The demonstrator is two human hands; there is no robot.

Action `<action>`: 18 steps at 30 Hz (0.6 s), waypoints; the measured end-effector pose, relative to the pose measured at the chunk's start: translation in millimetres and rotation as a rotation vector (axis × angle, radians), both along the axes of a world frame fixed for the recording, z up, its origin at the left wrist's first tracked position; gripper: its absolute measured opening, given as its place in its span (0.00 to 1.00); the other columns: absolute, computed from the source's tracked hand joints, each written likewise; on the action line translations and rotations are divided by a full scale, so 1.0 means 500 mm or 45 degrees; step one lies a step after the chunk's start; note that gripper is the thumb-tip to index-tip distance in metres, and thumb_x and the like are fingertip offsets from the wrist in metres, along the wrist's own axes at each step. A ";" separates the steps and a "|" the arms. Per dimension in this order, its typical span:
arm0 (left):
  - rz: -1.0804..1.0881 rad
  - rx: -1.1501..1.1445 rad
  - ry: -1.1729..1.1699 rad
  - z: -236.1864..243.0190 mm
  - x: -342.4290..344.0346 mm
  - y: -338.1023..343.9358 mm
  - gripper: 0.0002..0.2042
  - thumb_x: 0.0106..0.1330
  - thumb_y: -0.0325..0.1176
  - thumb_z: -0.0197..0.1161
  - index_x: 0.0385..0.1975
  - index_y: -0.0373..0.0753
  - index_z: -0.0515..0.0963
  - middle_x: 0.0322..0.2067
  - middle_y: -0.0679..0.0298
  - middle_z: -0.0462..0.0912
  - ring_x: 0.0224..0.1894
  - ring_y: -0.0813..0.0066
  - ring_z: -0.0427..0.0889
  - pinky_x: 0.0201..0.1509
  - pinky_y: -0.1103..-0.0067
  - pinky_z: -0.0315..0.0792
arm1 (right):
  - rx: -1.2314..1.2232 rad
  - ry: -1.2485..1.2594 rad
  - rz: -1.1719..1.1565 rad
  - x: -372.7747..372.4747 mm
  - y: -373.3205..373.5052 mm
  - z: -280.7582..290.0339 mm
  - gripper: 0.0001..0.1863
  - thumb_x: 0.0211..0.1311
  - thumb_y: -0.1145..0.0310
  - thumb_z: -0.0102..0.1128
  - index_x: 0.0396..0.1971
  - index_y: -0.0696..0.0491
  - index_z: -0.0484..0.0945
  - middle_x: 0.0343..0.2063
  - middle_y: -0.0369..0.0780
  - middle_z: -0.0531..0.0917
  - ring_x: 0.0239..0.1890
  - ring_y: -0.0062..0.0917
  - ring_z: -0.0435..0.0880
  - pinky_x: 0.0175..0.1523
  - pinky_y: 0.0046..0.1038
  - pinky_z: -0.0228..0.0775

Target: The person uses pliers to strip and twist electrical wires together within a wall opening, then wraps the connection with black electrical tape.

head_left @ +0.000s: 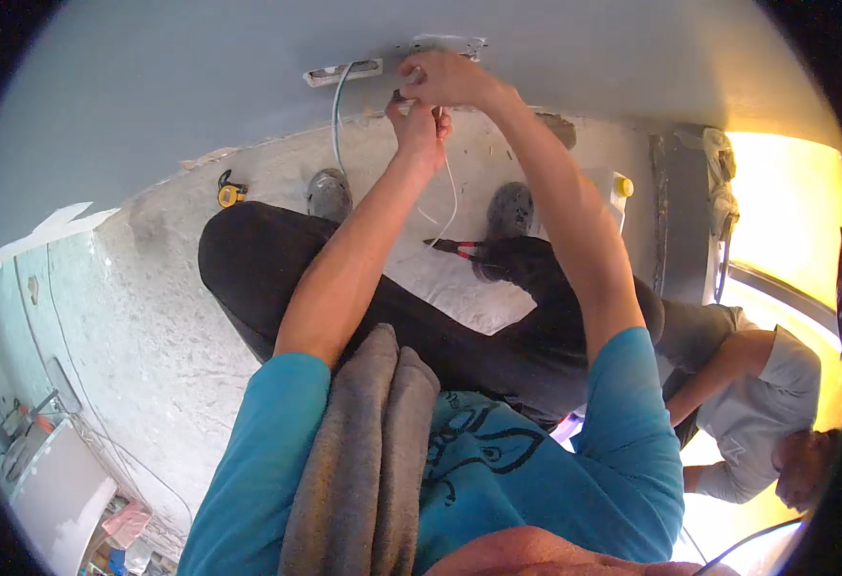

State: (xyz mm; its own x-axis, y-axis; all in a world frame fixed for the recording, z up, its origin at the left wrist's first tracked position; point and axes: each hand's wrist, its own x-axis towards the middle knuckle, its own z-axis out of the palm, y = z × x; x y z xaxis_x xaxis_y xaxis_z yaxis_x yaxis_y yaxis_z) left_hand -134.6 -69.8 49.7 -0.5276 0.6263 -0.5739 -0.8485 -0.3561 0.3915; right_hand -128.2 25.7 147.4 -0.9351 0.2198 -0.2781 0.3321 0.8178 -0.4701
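Note:
My left hand (421, 139) is closed just below the wall fittings, a small dark piece (398, 97) at its fingertips and a thin white wire (451, 178) hanging by it. My right hand (445, 82) is just above, fingers curled around something small and partly hidden. Behind them a white-edged fitting (454, 43) sits in the grey wall (200, 67). To their left, a greenish-white cable (337, 134) hangs from a slotted white opening (320, 75). Red-and-black handled pliers (459, 247) lie below on the dusty floor.
My shoes and bent legs are below my arms. A yellow tape measure (232, 192) lies left; a pale jug (616, 197) stands right. Another person (761, 413) in grey crouches at lower right by a bright opening. Boards and clutter (61, 490) are at lower left.

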 end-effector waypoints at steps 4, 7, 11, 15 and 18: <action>-0.085 0.128 0.016 0.008 -0.011 -0.014 0.11 0.63 0.26 0.59 0.43 0.43 0.68 0.22 0.66 0.70 0.16 0.79 0.65 0.18 0.81 0.57 | -0.094 0.107 0.017 0.016 0.024 0.007 0.24 0.57 0.54 0.61 0.52 0.49 0.78 0.42 0.43 0.84 0.42 0.31 0.83 0.51 0.33 0.73; -0.158 0.243 0.219 -0.027 -0.028 -0.035 0.01 0.63 0.24 0.58 0.31 0.38 0.74 0.21 0.66 0.72 0.17 0.80 0.65 0.19 0.82 0.57 | -0.255 0.210 -0.071 0.026 0.047 0.024 0.24 0.57 0.50 0.61 0.49 0.49 0.80 0.39 0.41 0.84 0.41 0.28 0.82 0.50 0.33 0.73; -0.195 0.116 0.152 -0.021 -0.034 -0.034 0.02 0.62 0.23 0.58 0.32 0.35 0.75 0.22 0.65 0.75 0.17 0.81 0.66 0.21 0.82 0.57 | -0.274 -0.030 -0.441 0.063 0.064 0.050 0.29 0.56 0.39 0.58 0.46 0.47 0.82 0.38 0.41 0.85 0.42 0.30 0.83 0.49 0.33 0.73; -0.198 0.050 0.352 -0.030 -0.026 -0.030 0.01 0.63 0.23 0.59 0.32 0.35 0.76 0.26 0.63 0.78 0.21 0.81 0.67 0.21 0.83 0.57 | 0.165 -0.189 -0.252 0.069 0.044 0.019 0.35 0.53 0.31 0.55 0.43 0.48 0.84 0.36 0.41 0.85 0.41 0.31 0.84 0.49 0.32 0.74; -0.163 0.035 0.393 -0.039 -0.024 -0.024 0.01 0.63 0.22 0.59 0.32 0.35 0.76 0.26 0.63 0.78 0.20 0.82 0.66 0.20 0.83 0.56 | 0.189 -0.223 -0.224 0.051 0.038 -0.001 0.32 0.52 0.32 0.56 0.39 0.47 0.85 0.36 0.43 0.85 0.42 0.31 0.84 0.48 0.31 0.74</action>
State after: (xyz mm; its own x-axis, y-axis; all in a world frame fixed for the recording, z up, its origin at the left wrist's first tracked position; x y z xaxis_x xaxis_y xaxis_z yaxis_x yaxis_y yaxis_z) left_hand -146.6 -81.6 30.1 -0.5901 0.7115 -0.3815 -0.7299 -0.2683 0.6287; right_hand -102.9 44.7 146.9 -0.8194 0.4251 -0.3844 0.5407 0.7958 -0.2725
